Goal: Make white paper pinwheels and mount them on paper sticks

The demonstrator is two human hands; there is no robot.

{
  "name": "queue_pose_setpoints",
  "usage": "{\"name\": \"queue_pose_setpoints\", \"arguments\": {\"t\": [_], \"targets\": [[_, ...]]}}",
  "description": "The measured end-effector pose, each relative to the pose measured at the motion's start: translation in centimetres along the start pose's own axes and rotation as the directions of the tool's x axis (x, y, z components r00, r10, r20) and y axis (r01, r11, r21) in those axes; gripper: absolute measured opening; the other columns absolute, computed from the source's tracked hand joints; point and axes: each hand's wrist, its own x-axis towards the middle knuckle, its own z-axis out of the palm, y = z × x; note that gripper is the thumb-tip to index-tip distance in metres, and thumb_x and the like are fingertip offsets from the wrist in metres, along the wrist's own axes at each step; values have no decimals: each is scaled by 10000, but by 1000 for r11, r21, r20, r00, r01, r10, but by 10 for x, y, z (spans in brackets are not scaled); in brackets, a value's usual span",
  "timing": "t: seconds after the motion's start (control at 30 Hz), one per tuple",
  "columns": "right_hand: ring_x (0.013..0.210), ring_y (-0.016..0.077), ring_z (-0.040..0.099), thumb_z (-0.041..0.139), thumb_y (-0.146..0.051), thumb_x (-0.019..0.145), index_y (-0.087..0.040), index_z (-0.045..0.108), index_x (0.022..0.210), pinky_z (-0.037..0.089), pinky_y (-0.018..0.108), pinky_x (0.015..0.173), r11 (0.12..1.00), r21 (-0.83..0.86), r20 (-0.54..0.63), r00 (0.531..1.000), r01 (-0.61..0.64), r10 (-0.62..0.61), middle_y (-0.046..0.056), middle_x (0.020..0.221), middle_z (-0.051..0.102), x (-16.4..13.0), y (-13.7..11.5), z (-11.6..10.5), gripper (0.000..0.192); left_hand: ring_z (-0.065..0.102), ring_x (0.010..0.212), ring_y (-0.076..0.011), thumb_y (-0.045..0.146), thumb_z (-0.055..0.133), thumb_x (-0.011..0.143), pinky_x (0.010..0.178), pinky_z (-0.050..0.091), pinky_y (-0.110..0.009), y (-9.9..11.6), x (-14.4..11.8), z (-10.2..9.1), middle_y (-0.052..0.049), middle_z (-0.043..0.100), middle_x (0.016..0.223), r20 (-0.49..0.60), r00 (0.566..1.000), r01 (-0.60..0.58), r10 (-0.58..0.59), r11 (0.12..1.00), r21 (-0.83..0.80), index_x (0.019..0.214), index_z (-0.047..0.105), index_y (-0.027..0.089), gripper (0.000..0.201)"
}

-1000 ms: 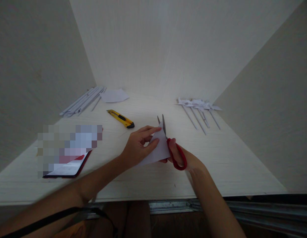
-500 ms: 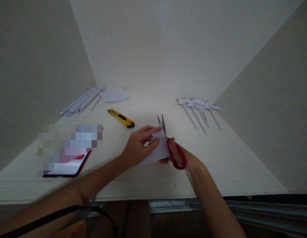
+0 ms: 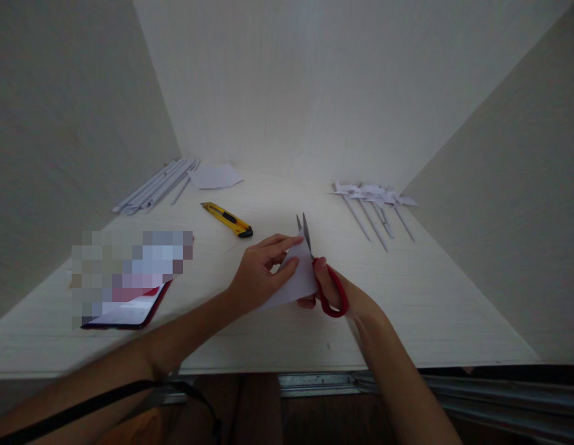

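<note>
Dim, greyish light with soft shadows.

Forearms bare; fingers bare, slender; narrow black strap, smooth, curved.

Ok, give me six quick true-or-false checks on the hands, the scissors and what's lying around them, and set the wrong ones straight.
1. The left hand holds the white paper and the right hand holds the red scissors. True.
2. The red scissors are fully shut. False: they stand partly open.
3. The yellow knife lies on the tabletop, left of the sticks with folded paper tops. True.
4. The yellow knife touches the white paper. False: it lies apart from it.
5. The phone lies on the left part of the tabletop. True.
6. The sticks with folded paper tops lie beside the phone. False: they lie on the right part of the tabletop.
</note>
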Motion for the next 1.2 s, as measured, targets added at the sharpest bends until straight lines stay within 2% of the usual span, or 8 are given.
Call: {"name": "queue_pose_setpoints", "arguments": {"t": [0.17,0.63,1.03,1.2], "targets": [[424,109,412,150,-666,807,-201,421,570,313,266,398,998,44,57,998,35,-38,-1,485,437,1,5,1,589,579,690,-81,155,548,762,584,500,-168,0,-1,1,-75,607,978,-9,1000,-6,6,1000,27,1074,617,114,322],[435,99,472,112,-584,864,-173,474,538,374,241,447,995,-64,27,996,82,-81,16,478,504,0,3,0,636,578,684,-85,153,549,759,568,490,-170,1,1,1,-74,620,948,-18,1000,-22,23,998,60,1059,625,117,312],[417,95,470,114,-583,865,-156,506,516,376,231,434,992,-95,6,997,77,-77,22,457,498,0,4,1,677,573,685,-86,158,545,761,569,484,-176,0,0,0,-69,618,938,-19,999,-30,31,996,81,1061,624,126,312],[384,92,460,130,-596,858,-145,515,515,361,223,394,995,-94,4,999,39,-39,20,431,483,1,4,1,685,576,689,-91,149,548,751,566,484,-174,1,0,0,-64,624,922,-25,999,-25,28,994,106,1054,628,129,314]]}}
